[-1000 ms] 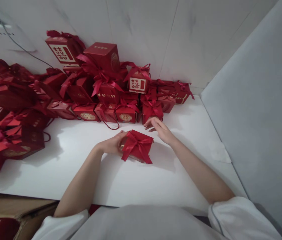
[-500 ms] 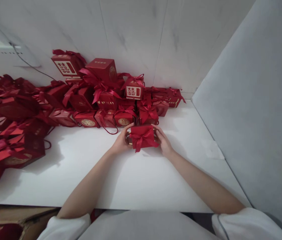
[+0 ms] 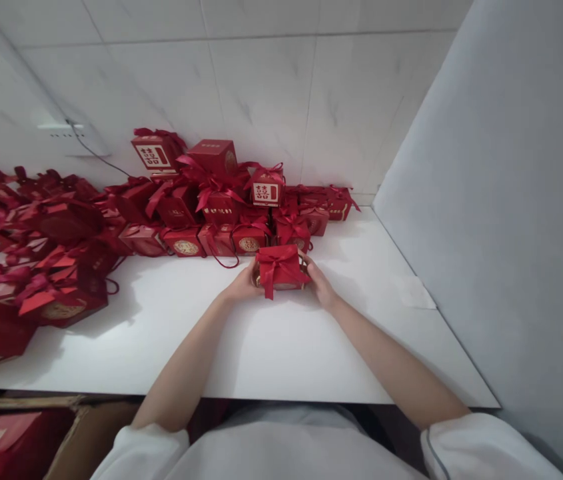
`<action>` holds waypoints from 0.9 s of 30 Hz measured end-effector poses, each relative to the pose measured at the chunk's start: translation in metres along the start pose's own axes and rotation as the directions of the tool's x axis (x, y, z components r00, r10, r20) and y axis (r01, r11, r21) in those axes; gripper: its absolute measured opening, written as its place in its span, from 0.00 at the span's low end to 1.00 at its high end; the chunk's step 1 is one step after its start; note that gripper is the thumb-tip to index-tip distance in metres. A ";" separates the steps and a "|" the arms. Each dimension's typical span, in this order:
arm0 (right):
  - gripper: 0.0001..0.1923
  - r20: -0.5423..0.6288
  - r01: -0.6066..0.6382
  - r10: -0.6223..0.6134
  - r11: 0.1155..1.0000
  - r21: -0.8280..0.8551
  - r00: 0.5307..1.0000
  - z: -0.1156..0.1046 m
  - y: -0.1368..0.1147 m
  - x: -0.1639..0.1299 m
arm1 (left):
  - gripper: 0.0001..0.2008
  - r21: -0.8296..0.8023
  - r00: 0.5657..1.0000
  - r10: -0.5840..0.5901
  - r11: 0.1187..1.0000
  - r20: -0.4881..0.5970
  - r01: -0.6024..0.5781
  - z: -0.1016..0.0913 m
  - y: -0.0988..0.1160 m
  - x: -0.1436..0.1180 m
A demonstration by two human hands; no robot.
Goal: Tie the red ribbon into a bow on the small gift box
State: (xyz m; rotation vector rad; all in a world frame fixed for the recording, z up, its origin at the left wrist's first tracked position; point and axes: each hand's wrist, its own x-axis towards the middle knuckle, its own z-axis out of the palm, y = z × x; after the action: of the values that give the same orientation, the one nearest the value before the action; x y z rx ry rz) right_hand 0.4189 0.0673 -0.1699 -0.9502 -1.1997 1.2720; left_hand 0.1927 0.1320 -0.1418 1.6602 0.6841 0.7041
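gripping a ribboned red box point(image 3: 282, 268), centre of the frame
head view: left hand point(image 3: 244, 284) clasps its left side, right hand point(image 3: 321, 284) its right, the box lying between them; stacked red boxes point(image 3: 221, 212) appear just above it.

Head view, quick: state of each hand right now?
Left hand: holding the left side of the ribbon-tied red box, fingers curved around it.
Right hand: holding the same box from its right side.
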 end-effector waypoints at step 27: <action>0.39 0.186 -0.058 0.066 0.997 -0.048 0.980 -0.020 -0.009 -0.004 | 0.42 0.160 0.997 -0.002 0.987 0.076 -0.011 -0.016 -0.007 0.003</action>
State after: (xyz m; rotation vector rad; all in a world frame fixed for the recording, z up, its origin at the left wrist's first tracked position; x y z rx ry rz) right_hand 0.4402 0.0643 -0.1644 -0.9203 -1.3562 1.4152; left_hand 0.1819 0.1452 -0.1453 1.8267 0.6975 0.5985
